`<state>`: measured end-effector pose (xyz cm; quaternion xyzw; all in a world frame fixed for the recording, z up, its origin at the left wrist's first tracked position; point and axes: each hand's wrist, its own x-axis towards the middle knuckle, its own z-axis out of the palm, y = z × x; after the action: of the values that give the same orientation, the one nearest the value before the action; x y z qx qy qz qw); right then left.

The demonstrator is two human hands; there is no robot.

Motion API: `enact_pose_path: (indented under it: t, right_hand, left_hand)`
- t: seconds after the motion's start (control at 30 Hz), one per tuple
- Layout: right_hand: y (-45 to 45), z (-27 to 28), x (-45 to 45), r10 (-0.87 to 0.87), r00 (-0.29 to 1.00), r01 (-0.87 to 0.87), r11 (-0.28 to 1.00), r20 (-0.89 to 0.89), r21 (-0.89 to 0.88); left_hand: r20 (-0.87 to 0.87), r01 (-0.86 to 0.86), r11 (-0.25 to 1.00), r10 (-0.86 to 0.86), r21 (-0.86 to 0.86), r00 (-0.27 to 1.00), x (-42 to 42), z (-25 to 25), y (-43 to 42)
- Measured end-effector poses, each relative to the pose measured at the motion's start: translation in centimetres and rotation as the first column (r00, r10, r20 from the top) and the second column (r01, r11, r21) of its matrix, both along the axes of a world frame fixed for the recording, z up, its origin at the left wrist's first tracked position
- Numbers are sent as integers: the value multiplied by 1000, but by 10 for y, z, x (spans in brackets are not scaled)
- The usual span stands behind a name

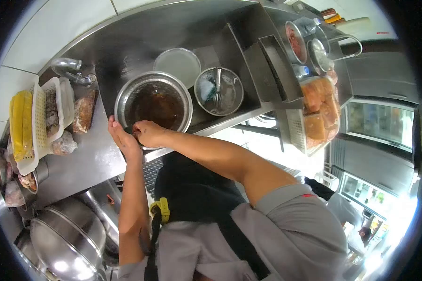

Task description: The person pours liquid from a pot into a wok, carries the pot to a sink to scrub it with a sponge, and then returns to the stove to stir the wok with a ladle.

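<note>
Just beyond the left hand's [126, 143] flat, extended fingers and the right hand's [151, 135] curled ones, whose grip I cannot tell, sits a wide round silver metal bowl [188, 108] of brown liquid [157, 107], with a smaller steel bowl [238, 100] holding a metal whisk [218, 89] farther right.
</note>
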<state>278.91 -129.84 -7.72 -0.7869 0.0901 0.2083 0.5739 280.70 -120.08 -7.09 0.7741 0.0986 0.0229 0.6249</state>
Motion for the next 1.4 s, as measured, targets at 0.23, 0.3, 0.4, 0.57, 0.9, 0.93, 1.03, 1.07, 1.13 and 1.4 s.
enact_pose_path:
  t: [0.23,0.3,0.4,0.57,0.9,0.93,1.03,1.07,1.13,1.4]
  right_hand:
    - [-74,58,-3,-47,997,41,995,59,92]
    - [-95,59,-11,-86,996,84,981,-1,176]
    - [-161,49,-27,-253,967,241,941,22,237]
    - [-241,-46,-13,545,837,-167,328,42,-930]
    - [-244,5,-20,215,975,-136,406,-50,-904]
    - [-244,24,-24,128,989,0,497,73,-868]
    - [-227,71,-28,-112,932,304,763,346,-571]
    - [-205,85,-24,-168,906,328,858,388,-395]
    - [-146,105,0,-212,960,277,803,182,-528]
    - [-31,-21,33,-197,953,249,943,-232,222]
  left_hand:
    - [216,519,607,-749,601,626,5,55,-8]
    - [138,602,662,-716,446,685,4,52,-16]
    - [147,564,572,-768,596,623,6,29,-9]
    - [-206,596,702,-565,389,799,32,26,10]
    - [-385,431,845,-529,-316,756,40,21,10]
    - [-414,369,851,-508,-372,755,38,21,7]
    - [-423,279,836,-493,-473,761,31,11,1]
    - [-452,237,844,-470,-480,758,29,5,0]
    - [-374,242,889,-393,-389,840,19,7,-9]
    - [-305,399,805,-551,-438,777,-22,24,-3]
